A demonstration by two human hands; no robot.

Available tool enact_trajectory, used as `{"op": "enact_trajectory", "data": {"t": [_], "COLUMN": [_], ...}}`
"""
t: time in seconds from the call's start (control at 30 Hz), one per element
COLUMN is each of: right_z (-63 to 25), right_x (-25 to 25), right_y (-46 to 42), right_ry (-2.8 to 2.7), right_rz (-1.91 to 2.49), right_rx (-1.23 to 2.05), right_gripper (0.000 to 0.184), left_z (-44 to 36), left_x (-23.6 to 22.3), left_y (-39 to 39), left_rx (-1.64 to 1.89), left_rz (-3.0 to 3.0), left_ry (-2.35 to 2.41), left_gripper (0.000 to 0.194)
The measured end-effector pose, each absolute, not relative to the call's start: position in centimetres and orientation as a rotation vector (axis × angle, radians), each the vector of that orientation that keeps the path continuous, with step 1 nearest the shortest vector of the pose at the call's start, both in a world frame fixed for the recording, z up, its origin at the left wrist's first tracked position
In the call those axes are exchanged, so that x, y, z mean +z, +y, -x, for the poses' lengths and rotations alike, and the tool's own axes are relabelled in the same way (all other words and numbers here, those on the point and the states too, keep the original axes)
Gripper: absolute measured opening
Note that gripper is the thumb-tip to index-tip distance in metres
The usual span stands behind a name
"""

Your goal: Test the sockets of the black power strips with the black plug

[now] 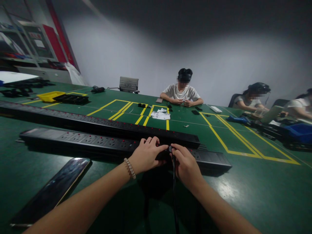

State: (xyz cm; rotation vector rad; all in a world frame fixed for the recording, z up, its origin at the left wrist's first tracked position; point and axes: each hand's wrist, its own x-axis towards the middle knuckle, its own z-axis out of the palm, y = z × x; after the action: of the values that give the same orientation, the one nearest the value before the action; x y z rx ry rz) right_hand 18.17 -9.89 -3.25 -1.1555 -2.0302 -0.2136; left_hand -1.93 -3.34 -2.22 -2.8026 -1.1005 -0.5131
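A long black power strip (80,139) with red switches lies across the green table in front of me. My left hand (146,156) rests closed on its top near the right part, a bead bracelet on the wrist. My right hand (184,162) is closed on a black plug (170,149) at the strip, and its black cable (174,195) runs down toward me. The two hands almost touch at the plug. A second long power strip (97,123) lies just behind the first.
A dark phone (53,190) lies at my left. A yellow tray (50,96) and a black tray (71,99) sit far left. A person sits opposite with small parts and papers (161,114); two more people work at the right by blue bins (301,131).
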Motion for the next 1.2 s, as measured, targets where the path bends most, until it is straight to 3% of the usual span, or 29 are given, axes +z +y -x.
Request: {"op": "enact_trajectory", "data": {"t": [0.2,0.5,0.67,0.83,1.2], "right_z": [-18.7,-19.7,-20.2,-19.6,-19.2], "right_x": [-2.9,-3.3,-3.5,-3.8,-3.6], "right_y": [-9.9,-9.1,-9.2,-9.1,-8.7], "right_ry": [-1.833,-1.504,-1.528,-1.597,-1.787], "right_rz": [1.093,1.160,1.195,1.132,1.099], "right_rx": [-0.254,-0.249,-0.179,-0.157,-0.048], "right_gripper": [0.026,0.010,0.009,0.013,0.012], "left_z": [2.1,2.9,5.9,7.1,5.3], "left_x": [-2.3,-2.4,-1.9,-1.2,-1.3], "left_y": [-3.3,-2.0,-0.6,-0.4,-1.7], "left_rx": [-0.497,-0.449,-0.403,-0.463,-0.543], "left_rz": [2.793,2.800,2.856,2.868,2.909], "left_ry": [-1.086,-1.037,-0.982,-1.014,-0.970], "left_gripper": [0.052,0.066,0.067,0.080,0.073]}}
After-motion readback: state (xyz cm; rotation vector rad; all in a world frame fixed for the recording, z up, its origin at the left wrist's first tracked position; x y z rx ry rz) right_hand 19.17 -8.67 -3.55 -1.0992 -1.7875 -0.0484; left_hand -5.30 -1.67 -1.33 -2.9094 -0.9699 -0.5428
